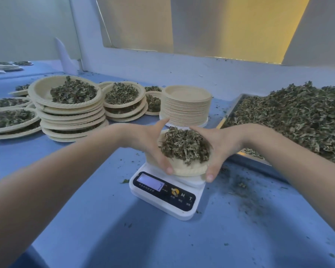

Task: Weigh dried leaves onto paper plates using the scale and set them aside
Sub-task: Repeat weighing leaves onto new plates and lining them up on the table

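Filled plate gripped over the scale

The paper plate of dried leaves is clasped by the left hand and right hand above the scale; transfer to the filled stacks on the counter is probably next, kept level.

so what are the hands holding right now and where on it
Both hold the paper plate of dried leaves above the scale. The left hand grips its left rim, the right hand its right rim, thumbs at the far edge, fingers curled round the near edge.
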